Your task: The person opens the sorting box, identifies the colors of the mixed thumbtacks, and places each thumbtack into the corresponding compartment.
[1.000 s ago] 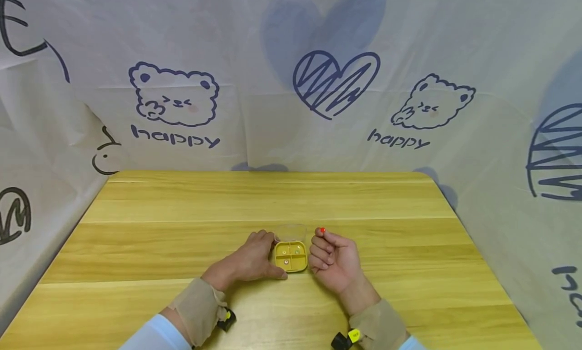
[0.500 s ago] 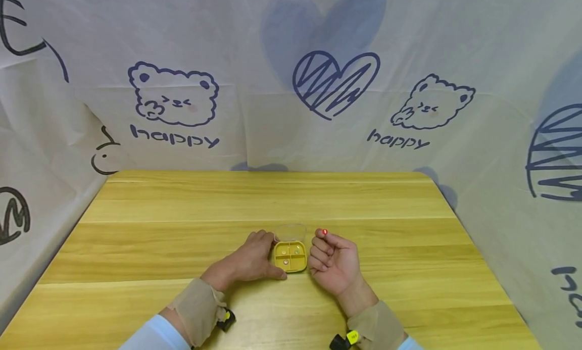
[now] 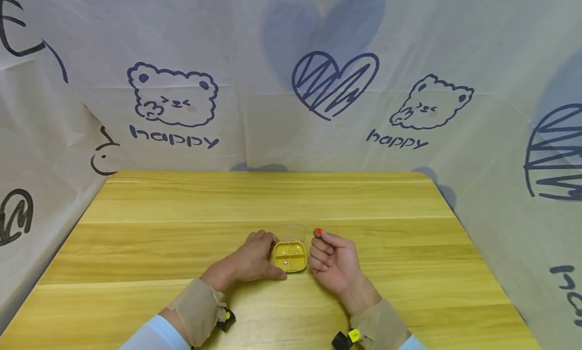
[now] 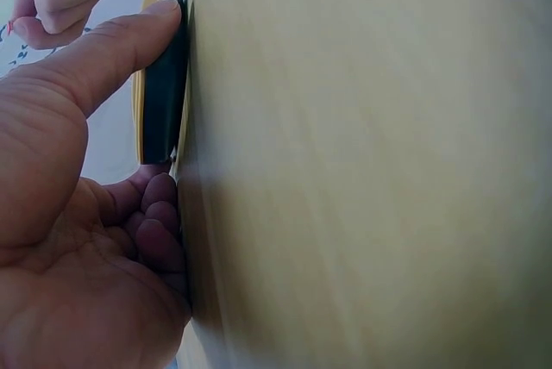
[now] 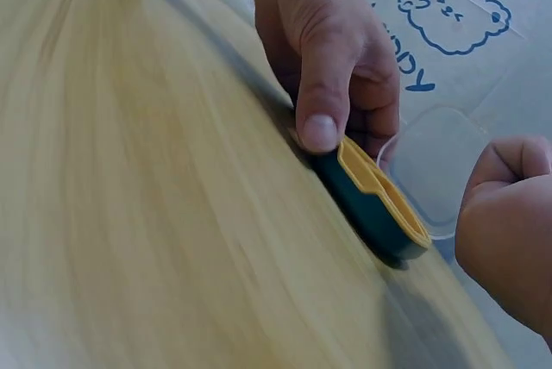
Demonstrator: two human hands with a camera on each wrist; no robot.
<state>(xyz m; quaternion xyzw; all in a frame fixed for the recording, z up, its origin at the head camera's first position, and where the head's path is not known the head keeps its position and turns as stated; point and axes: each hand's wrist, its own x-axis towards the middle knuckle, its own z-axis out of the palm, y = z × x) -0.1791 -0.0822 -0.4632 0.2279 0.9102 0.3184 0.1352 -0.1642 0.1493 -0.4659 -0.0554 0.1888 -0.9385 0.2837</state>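
Note:
A small pill box with yellow compartments sits on the table, its clear lid swung up at the back. The right wrist view shows the box's dark green outer side. Tiny round pieces lie in three of its compartments. My left hand holds the box from the left, thumb at the front side and fingers near the back corner. Just right of the box, my right hand pinches a small red piece between thumb and index finger, the other fingers curled. Its exact kind I cannot tell.
The wood-grain table extends around the box on every side. Behind it hangs a pale cloth with drawn bears and hearts. Both wrists carry wraps with small black cameras.
The red piece is turned slightly between my right fingertips; a white mark showed on it half a second ago and now it looks plain red. My left hand and the box stay put.

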